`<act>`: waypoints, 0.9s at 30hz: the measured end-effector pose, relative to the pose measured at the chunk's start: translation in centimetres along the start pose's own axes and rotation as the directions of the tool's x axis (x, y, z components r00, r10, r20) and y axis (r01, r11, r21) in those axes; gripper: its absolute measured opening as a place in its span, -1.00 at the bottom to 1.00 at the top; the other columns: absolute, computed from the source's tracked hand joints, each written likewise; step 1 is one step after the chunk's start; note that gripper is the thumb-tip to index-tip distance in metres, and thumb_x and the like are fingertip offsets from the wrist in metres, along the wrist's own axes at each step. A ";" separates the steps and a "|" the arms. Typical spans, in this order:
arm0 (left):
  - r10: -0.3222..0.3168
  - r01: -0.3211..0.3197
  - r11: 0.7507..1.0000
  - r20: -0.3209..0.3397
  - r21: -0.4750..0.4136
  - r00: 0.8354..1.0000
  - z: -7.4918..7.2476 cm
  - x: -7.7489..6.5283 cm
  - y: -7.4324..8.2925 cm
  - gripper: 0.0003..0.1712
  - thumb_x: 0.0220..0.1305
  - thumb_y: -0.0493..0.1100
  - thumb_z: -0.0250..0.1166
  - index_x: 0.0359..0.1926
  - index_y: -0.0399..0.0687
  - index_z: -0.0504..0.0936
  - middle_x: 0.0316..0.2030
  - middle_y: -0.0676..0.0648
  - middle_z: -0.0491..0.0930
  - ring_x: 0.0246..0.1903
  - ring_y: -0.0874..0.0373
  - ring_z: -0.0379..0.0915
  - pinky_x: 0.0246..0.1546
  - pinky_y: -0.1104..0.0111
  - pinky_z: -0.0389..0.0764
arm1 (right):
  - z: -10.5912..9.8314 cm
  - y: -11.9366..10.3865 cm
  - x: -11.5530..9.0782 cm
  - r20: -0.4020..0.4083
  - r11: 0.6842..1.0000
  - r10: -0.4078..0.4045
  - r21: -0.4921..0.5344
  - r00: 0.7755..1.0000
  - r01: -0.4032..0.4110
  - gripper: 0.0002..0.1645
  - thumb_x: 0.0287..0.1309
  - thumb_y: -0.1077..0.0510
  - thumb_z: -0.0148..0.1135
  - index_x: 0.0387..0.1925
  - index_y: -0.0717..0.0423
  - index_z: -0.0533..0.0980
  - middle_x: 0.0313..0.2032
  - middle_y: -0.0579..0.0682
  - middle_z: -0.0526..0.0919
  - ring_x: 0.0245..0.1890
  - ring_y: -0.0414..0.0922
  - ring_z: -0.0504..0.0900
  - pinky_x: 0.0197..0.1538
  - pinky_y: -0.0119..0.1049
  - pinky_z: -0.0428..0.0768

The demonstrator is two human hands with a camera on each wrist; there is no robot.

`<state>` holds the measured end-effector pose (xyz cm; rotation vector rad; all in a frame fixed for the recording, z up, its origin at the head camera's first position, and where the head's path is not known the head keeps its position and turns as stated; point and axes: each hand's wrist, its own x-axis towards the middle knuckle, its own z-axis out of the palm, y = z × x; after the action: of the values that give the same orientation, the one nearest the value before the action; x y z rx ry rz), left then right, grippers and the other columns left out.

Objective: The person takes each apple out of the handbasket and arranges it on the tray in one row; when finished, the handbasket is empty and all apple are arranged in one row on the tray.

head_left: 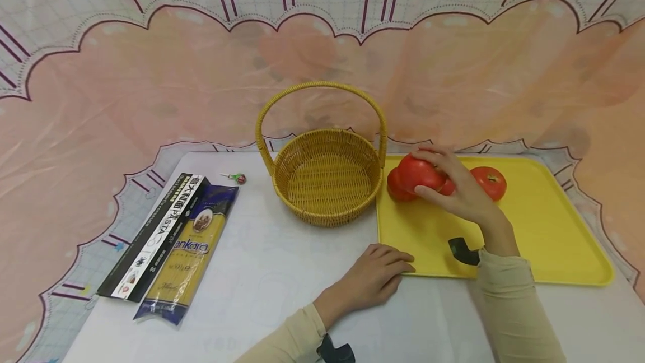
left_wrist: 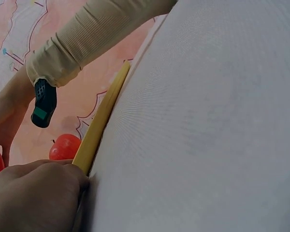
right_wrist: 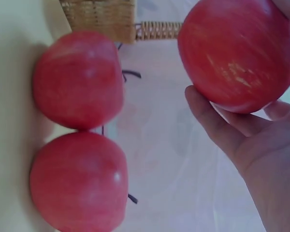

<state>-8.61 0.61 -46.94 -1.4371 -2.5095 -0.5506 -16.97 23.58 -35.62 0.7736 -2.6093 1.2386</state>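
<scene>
In the head view my right hand holds a red apple above the left part of the yellow tray, thumb on its near side and fingers over the far side. The right wrist view has this held apple raised off the tray, with two more, an upper apple and a lower apple, side by side. Another apple lies right of my hand. My left hand rests at the tray's near left corner, its fingers relaxed over the rim.
A yellow wicker basket with a tall handle stands left of the tray, its inside bare. Farther left lie a black pasta box, a yellow-and-blue pasta bag and a small lollipop. A patterned curtain hangs behind the table.
</scene>
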 end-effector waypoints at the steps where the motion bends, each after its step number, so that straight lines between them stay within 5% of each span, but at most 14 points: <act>1: 0.001 -0.001 1.000 -0.002 0.003 1.000 0.0 0.0 0.0 -0.72 0.36 -0.12 0.06 0.03 0.19 0.56 0.13 0.19 0.49 0.14 0.29 0.33 0.19 0.39 0.29 | -0.1 0.1 0.0 0.000 1.000 0.004 -0.005 1.000 -0.004 -0.18 0.01 0.17 0.38 0.29 -0.32 0.29 0.35 -0.06 0.17 0.22 0.00 0.32 0.12 0.21 0.40; 27: 0.014 -0.014 1.000 -0.026 0.008 1.000 0.3 0.0 0.0 -0.72 0.36 -0.13 0.05 0.02 0.20 0.57 0.13 0.19 0.49 0.13 0.29 0.33 0.18 0.39 0.29 | -4.2 2.8 -1.7 -0.057 0.965 0.254 -0.058 0.965 -0.257 -0.22 0.09 0.03 0.33 0.31 -0.37 0.24 0.32 -0.10 0.17 0.22 0.14 0.25 0.07 0.35 0.38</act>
<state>-8.67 0.72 -47.17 -1.4340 -2.4767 -0.5528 -17.25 28.90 -35.40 0.3977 -2.7596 1.2082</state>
